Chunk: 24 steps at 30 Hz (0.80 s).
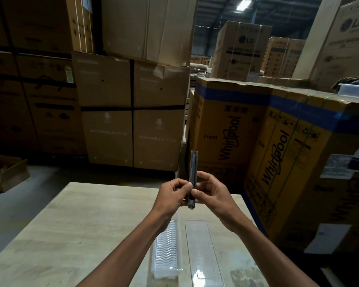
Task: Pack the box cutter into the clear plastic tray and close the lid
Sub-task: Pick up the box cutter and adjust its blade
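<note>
Both hands up, box cutter pinched between them above the table

The box cutter (193, 175) stands upright in the air dead centre, its lower end pinched by the left hand (172, 195) from 9 o'clock and the right hand (212, 193) from 3 o'clock, fingers of both closed on it. Down at 6 o'clock on the wooden table (71, 224) lies the clear plastic tray (203, 251), open and flat, with a white ribbed insert (167, 251) just beside it at its 9 o'clock. Whirlpool cartons (278, 146) sit at 3 o'clock.

Both hands, left hand (173, 195) & right hand (210, 193), grip box cutter (193, 175) upright; open clear tray (203, 251) on table (71, 224) below.
</note>
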Available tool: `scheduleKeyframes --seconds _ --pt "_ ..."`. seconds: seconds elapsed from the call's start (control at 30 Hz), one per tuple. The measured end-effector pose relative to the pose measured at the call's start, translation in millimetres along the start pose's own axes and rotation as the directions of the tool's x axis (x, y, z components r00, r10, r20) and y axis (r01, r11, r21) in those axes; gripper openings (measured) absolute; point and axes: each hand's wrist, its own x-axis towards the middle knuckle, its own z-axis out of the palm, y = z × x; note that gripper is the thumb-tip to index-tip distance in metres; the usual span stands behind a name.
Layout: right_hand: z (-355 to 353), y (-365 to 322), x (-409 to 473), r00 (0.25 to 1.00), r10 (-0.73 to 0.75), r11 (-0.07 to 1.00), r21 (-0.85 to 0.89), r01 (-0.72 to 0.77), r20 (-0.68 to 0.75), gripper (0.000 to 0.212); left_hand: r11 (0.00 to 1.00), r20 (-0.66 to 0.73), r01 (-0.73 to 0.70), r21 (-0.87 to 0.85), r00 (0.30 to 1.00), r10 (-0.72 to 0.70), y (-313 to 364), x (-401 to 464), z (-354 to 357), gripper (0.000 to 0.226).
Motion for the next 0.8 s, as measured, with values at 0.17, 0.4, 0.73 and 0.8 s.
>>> scheduleKeyframes --seconds 0.17,0.4,0.73,0.8 --pt "3 6 -1 1.000 0.017 1.000 -0.022 -0.016 0.011 0.063 1.000 -0.001 0.024 -0.014 1.000 -0.024 -6 -2 -3 0.012" --pt "20 14 -8 0.999 0.024 0.990 -0.137 -0.030 -0.049 0.056 0.995 -0.098 0.091 -0.041 0.991 -0.095 -16 5 -7 0.011" --pt "69 40 -15 0.975 -0.083 0.909 -0.417 -0.011 -0.207 0.046 0.985 -0.166 0.173 -0.019 0.971 -0.174 -44 3 -20 0.011" --pt "75 42 -16 0.975 -0.075 0.896 -0.444 -0.026 -0.209 0.039 0.982 -0.170 0.189 -0.007 0.968 -0.187 -49 2 -24 0.011"
